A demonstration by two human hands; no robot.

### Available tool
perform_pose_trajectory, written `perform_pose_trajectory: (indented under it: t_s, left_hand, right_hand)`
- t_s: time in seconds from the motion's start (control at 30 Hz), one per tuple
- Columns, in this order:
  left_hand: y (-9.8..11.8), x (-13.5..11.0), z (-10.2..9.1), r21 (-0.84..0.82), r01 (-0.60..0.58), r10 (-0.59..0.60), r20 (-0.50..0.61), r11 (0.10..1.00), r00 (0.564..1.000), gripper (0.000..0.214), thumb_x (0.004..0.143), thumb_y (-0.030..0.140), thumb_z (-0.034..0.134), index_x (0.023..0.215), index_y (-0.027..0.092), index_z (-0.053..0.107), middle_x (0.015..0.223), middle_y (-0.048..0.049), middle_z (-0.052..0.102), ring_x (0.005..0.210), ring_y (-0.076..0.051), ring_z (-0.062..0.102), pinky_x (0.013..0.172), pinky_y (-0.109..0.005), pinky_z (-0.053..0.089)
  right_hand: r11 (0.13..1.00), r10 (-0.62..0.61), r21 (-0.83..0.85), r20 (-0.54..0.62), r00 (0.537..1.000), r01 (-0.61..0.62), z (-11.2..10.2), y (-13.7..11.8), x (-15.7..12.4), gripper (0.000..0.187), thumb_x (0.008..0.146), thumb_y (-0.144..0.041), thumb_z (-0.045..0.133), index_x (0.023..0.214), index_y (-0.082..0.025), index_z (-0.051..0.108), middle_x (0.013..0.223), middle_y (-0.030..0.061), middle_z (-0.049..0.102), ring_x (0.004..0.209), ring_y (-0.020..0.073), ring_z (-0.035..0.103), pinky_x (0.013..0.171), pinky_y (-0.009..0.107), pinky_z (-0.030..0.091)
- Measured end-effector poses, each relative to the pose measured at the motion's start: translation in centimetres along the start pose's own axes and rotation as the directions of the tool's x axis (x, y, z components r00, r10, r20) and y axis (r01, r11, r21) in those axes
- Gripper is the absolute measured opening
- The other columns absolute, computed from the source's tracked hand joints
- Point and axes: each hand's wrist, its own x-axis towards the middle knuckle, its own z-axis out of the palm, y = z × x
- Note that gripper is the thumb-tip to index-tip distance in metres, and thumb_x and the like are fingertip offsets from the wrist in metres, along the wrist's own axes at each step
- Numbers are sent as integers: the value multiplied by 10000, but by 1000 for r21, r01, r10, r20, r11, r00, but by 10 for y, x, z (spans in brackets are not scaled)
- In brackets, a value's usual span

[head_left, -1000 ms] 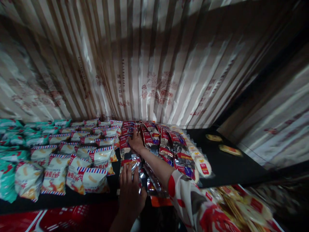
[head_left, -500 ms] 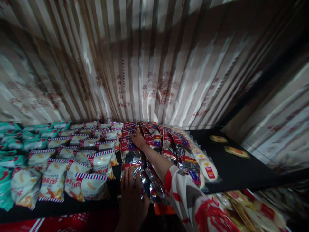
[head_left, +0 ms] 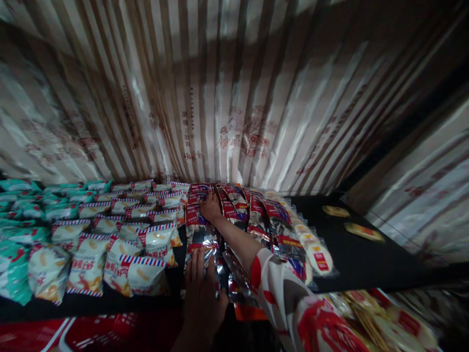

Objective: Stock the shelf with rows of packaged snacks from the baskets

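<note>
Rows of red and silver snack packets (head_left: pixel 200 230) lie overlapping on a dark shelf (head_left: pixel 361 259). My left hand (head_left: pixel 205 293) rests flat, fingers stretched out, on the nearest packet of the left red row. My right hand (head_left: pixel 211 207) reaches to the back of that row, fingers pressed down on a far red packet (head_left: pixel 198 195). The right forearm lies along the row, its white and red patterned sleeve (head_left: pixel 293 308) at the bottom right.
White packets with red-and-blue striped edges (head_left: pixel 128 244) fill the shelf left of the red rows, teal packets (head_left: pixel 22 230) further left. Clear packs of round biscuits (head_left: pixel 315 254) lie right, two loose packs (head_left: pixel 362 231) beyond. A striped plastic sheet (head_left: pixel 234 98) hangs behind. A red basket (head_left: pixel 102 332) sits below.
My right hand has slid a little farther toward the back of the red row. My left hand stays flat on the near packet.
</note>
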Motion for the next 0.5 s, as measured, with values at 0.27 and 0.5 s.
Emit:
perform_pose_trajectory:
  t_s: [0.27,0.5]
  left_hand:
    - [-4,2,-1,18,-14,13,48,1000,999,578,703,255,572,1264,162,464,1394,-99,422,1326,-289,297,1075,-478,263]
    - [-6,2,-2,20,-8,7,56,1000,998,593,670,185,536,1258,141,468,1390,-112,422,1324,-293,294,1058,-472,281]
  right_hand:
    - [955,-282,-73,82,956,288,-35,-23,-36,496,910,-397,314,1355,-200,408,1496,68,242,1394,243,51,1095,438,80]
    - [981,-154,-72,263,952,179,-25,-22,-45,557,900,-517,220,1386,-277,349,1505,32,225,1387,303,42,1061,512,99]
